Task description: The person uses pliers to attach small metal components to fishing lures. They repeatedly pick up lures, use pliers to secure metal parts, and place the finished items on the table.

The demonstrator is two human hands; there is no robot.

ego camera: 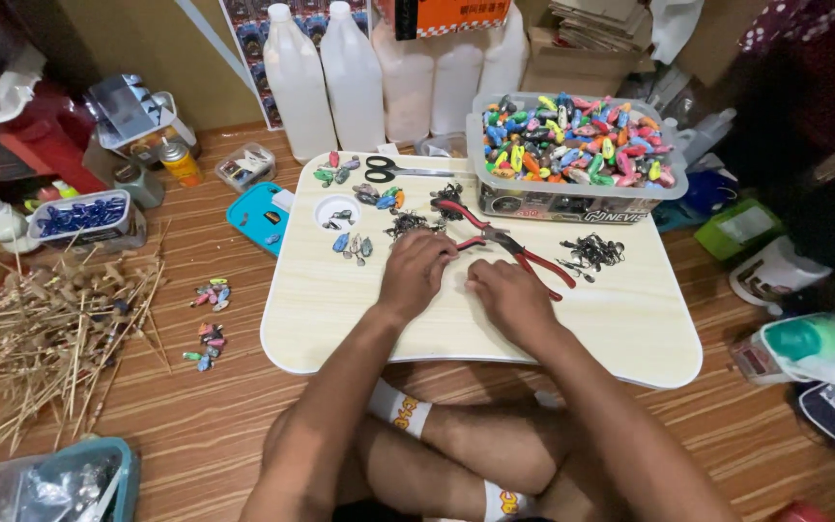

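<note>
Cluttered wooden floor (pixel 195 425) around pale lap table (pixel 620 329), both hands atop.

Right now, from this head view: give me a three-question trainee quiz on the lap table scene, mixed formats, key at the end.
1. True or false: the red-handled pliers lie on the lap table just beyond the right hand.
2. Multiple choice: the clear tub of colourful lures sits at the table's A) near left corner, B) far right corner, C) centre.
3. Fill in: the black-handled ______ lie at the table's far edge, beyond the left hand.

Key: 1 true; 2 B; 3 scissors.
</note>
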